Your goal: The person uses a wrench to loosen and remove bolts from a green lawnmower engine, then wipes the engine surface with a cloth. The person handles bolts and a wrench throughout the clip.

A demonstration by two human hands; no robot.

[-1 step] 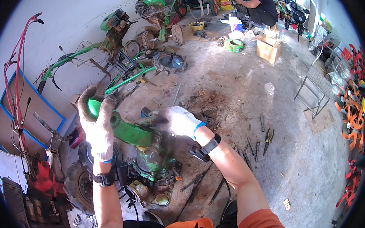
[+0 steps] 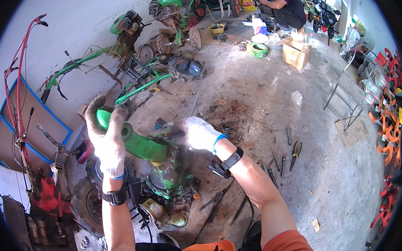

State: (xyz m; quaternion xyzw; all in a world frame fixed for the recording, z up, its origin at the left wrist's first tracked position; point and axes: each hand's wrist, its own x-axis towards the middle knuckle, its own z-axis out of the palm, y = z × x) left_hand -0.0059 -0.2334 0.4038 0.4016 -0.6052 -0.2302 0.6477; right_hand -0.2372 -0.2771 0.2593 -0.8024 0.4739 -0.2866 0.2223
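My left hand (image 2: 106,140), in a white work glove with dirty fingers, is wrapped round the end of a green curved metal arm (image 2: 148,146). That arm joins a green, greasy gearbox housing (image 2: 168,175) standing in front of me. Just above the housing is my right hand (image 2: 200,133), gloved in white with a blue cuff. Its fingers are closed and point left toward the housing's top; whatever they grip is hidden. Beside the housing's lower left sits a rubber-tyred wheel (image 2: 88,203).
Pliers (image 2: 296,149) and several rods and bolts lie on the concrete right of the housing. Red tiller handlebars (image 2: 17,82) rise at far left. Green machines (image 2: 128,33) line the left wall. A cardboard box (image 2: 296,55), a metal-framed chair (image 2: 346,90) and a crouching person (image 2: 288,11) are farther off.
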